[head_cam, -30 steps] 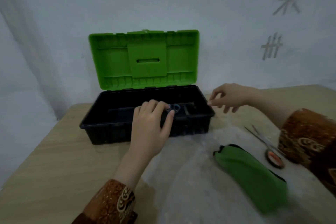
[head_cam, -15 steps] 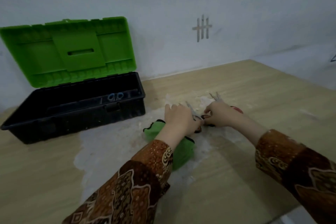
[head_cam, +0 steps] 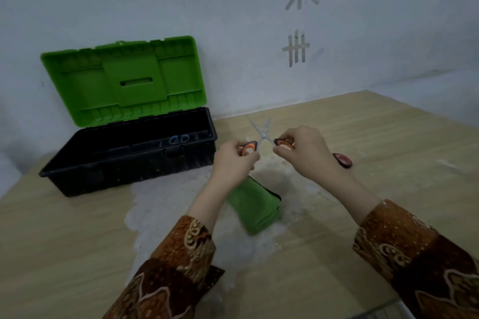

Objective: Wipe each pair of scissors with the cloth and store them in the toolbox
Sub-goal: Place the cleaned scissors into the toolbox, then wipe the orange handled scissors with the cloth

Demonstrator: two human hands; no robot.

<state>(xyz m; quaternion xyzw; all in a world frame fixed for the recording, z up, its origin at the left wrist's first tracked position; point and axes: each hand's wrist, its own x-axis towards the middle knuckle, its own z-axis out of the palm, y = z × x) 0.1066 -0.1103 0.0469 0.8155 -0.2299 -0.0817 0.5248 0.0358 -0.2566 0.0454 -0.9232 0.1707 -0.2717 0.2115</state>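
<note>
Scissors (head_cam: pixel 263 134) with orange handles are held above the counter (head_cam: pixel 64 228), blades spread in a V and pointing away toward the wall. One handle loop is pinched by the left hand (head_cam: pixel 234 160), the other by the right hand (head_cam: pixel 303 153), so both hands are closed on the handles. Below the left wrist a folded green cloth (head_cam: pixel 255 206) lies on a pale patch of the counter. A second pair of scissors (head_cam: pixel 342 159) is seen only as a red handle loop on the counter just beyond the right hand. Left of the hands stands the toolbox (head_cam: pixel 124 163), black with its green lid (head_cam: pixel 124 80) raised against the wall; blue-handled scissors (head_cam: pixel 178 139) are seen inside it. Patterned brown sleeves (head_cam: pixel 176 267) cover both forearms.
</note>
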